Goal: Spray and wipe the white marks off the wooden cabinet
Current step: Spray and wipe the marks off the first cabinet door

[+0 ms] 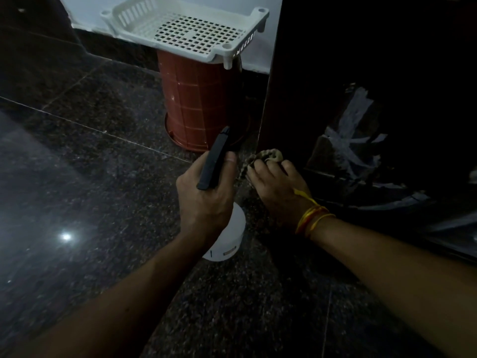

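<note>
Spray bottle and cloth at the foot of the dark cabinet

Over speckled polished granite, the left hand [204, 202] wraps a white spray bottle [227, 239] with black trigger head; the right hand [276, 187] bunches a ribbed cloth [268, 155] beside the wooden cabinet [322, 73], whose streaky white marks [351, 125] lie further right.

1. Tray [188, 27] is sitting on upturned bucket [198, 102], left of cabinet [361, 73].
2. Bucket is standing on floor [77, 164], against wall [85, 11].
3. Spray bottle [224, 228] is sitting before bucket; cloth [268, 156] is lying at cabinet's base.
</note>
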